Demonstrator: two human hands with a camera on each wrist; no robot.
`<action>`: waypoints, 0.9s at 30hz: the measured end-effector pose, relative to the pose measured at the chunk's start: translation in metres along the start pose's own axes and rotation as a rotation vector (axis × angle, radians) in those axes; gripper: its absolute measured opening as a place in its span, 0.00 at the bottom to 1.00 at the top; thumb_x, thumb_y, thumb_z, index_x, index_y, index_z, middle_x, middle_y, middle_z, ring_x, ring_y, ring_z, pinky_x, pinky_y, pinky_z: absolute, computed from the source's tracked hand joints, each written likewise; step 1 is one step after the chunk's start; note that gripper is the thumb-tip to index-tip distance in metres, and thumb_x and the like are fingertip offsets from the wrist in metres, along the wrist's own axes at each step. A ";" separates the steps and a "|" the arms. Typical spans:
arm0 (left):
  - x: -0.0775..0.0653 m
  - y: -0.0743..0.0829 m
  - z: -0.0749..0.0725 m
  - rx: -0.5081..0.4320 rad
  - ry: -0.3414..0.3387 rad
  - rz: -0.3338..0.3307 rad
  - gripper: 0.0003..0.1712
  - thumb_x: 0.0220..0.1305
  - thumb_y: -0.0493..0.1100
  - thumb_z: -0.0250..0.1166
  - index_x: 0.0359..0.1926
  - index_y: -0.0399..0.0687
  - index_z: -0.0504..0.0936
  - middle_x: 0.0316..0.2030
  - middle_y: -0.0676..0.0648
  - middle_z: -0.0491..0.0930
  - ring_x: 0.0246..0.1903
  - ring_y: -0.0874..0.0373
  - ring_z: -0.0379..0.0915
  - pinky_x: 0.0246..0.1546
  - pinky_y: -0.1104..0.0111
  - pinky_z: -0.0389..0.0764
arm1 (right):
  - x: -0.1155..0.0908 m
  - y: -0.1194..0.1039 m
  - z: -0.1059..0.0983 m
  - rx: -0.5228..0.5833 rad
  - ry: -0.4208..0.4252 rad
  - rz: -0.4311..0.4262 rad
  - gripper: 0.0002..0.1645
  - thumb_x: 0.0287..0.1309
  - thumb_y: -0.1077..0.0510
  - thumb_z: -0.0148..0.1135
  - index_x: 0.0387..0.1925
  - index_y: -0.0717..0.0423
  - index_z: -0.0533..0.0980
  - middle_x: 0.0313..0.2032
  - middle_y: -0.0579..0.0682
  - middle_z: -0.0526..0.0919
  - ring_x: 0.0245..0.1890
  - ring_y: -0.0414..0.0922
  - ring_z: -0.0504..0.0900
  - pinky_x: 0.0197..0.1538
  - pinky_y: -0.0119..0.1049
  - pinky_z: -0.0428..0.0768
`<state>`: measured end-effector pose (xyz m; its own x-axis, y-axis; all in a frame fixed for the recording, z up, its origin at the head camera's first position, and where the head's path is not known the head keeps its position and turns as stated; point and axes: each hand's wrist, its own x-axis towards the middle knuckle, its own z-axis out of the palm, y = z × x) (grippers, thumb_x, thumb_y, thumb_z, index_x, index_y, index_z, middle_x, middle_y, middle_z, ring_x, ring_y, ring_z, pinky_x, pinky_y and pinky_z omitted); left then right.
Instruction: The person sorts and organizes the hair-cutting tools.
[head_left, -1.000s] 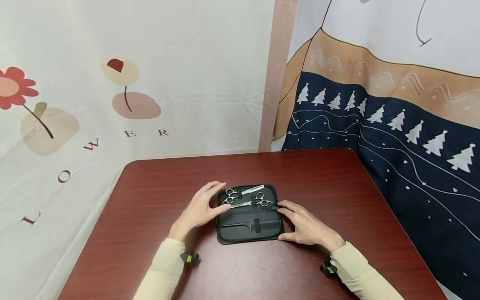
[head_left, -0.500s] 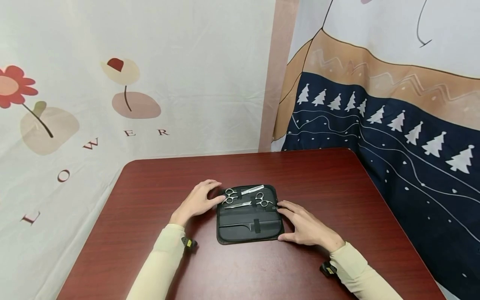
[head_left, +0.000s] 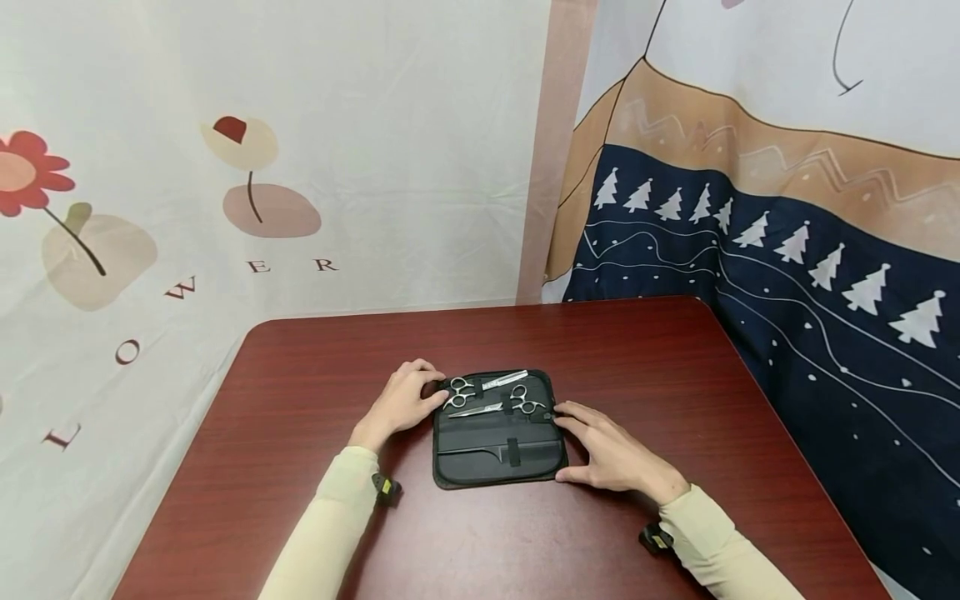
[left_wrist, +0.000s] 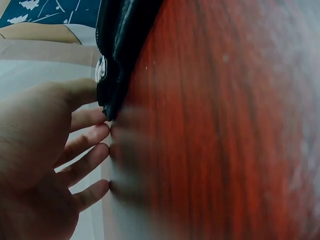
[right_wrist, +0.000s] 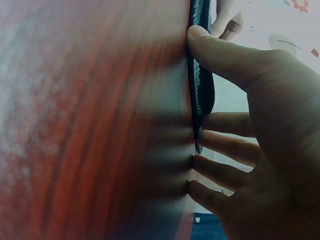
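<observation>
A black hairdressing scissors case (head_left: 467, 435) lies open and flat on the table, with a zip along its edge. In its upper half two pairs of silver scissors sit under straps, the upper pair (head_left: 504, 381) and the lower pair (head_left: 480, 410). A black comb (head_left: 472, 452) lies across the lower half under another strap. My left hand (head_left: 401, 400) pinches the case's upper left corner between thumb and index finger; its other fingertips touch the tabletop. My right hand (head_left: 611, 450) rests along the right edge, thumb near the lower corner, fingertips further up by the rim.
The dark red wooden table (head_left: 480, 542) has rounded far corners. Behind it hangs a pale cloth (head_left: 420, 150) with printed flowers and letters, and at the right a navy cloth (head_left: 675, 242) with white trees. Both wrists carry small black devices, one at the left sleeve (head_left: 386, 489).
My left hand has drawn back left, its thumb moving from over the lower scissors to the case's upper left corner. The right hand and the case have stayed put.
</observation>
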<state>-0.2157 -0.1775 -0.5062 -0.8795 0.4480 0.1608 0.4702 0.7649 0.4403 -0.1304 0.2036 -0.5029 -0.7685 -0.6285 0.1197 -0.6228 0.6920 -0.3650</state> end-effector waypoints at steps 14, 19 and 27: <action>0.005 0.006 0.002 -0.017 0.002 -0.103 0.11 0.69 0.44 0.67 0.47 0.44 0.86 0.50 0.42 0.81 0.53 0.44 0.70 0.47 0.47 0.67 | 0.000 0.000 0.000 0.006 0.022 -0.006 0.49 0.46 0.35 0.78 0.62 0.63 0.78 0.69 0.57 0.72 0.69 0.52 0.67 0.68 0.53 0.71; 0.004 0.005 0.004 -0.065 0.034 -0.086 0.10 0.69 0.41 0.66 0.47 0.41 0.85 0.47 0.42 0.82 0.50 0.45 0.71 0.48 0.48 0.67 | 0.000 0.002 0.002 0.005 0.032 -0.011 0.48 0.46 0.36 0.79 0.62 0.62 0.79 0.68 0.58 0.72 0.69 0.53 0.67 0.67 0.54 0.71; 0.005 0.006 0.005 -0.186 0.089 -0.088 0.07 0.68 0.35 0.67 0.45 0.37 0.84 0.38 0.43 0.84 0.39 0.52 0.79 0.44 0.57 0.82 | 0.000 0.004 0.004 -0.004 0.055 -0.027 0.48 0.44 0.37 0.80 0.61 0.62 0.79 0.68 0.57 0.73 0.67 0.52 0.69 0.65 0.54 0.73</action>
<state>-0.2174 -0.1686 -0.5069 -0.9233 0.3348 0.1882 0.3770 0.6968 0.6102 -0.1323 0.2049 -0.5079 -0.7583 -0.6265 0.1803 -0.6439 0.6765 -0.3574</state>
